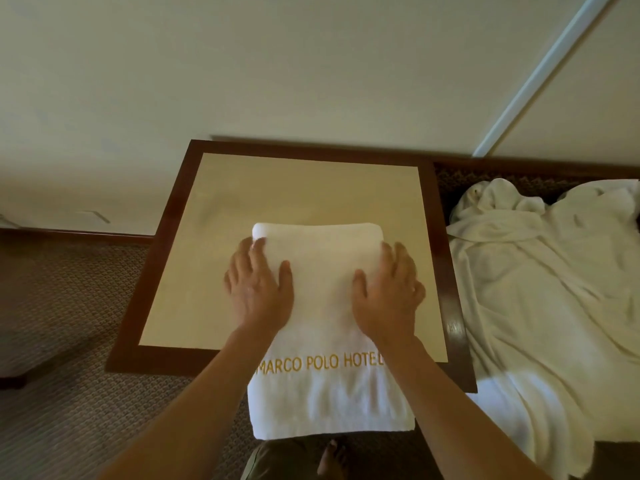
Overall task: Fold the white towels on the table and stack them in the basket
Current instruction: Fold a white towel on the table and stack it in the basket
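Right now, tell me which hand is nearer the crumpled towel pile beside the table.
Right. The right hand presses the folded towel on the side facing the crumpled towel pile; the left hand presses the far side.

Table (221, 188): square, beige top inside a dark wood frame, standing on patterned carpet (69, 306).
On the table: a folded white towel (322, 271), its near end hanging over the table's front edge.
Right of the table: a crumpled white towel heap (540, 289).

Folded white towel (325, 292) lies flat on tabletop (242, 188), near end overhanging; crumpled white towels (540, 289) heaped just right.
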`<act>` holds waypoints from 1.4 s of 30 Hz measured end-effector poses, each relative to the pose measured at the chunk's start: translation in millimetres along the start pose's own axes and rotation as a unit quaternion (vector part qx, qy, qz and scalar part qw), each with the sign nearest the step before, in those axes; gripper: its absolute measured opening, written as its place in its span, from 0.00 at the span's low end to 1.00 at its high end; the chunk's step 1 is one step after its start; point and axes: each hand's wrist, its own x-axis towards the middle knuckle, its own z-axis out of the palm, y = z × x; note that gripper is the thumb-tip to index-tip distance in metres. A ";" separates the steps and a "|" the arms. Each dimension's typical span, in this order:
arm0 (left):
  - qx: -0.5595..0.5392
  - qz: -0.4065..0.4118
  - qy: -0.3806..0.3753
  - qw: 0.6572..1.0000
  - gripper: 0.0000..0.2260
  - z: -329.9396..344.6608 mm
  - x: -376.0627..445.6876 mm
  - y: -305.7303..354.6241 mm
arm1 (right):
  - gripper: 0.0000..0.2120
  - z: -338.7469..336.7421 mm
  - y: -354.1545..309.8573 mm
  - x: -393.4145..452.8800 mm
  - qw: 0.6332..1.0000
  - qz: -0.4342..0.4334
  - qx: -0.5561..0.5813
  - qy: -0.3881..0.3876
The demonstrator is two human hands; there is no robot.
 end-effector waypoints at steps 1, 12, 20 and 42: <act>0.019 0.062 -0.020 0.998 0.25 2.7 1.1 5.8 | 0.32 3.0 -6.1 3.7 0.997 -0.066 -0.016 -0.026; 0.183 0.142 -0.207 0.950 0.36 44.1 51.3 1.0 | 0.38 27.6 31.5 80.8 0.981 0.009 -0.094 -0.171; 0.183 0.129 -0.237 0.945 0.35 68.5 127.3 24.4 | 0.35 35.6 15.8 165.7 0.976 0.043 -0.108 -0.183; 0.106 -0.021 -0.249 0.962 0.32 -34.8 -30.8 -79.1 | 0.32 -4.1 50.6 4.8 0.989 0.093 -0.028 -0.116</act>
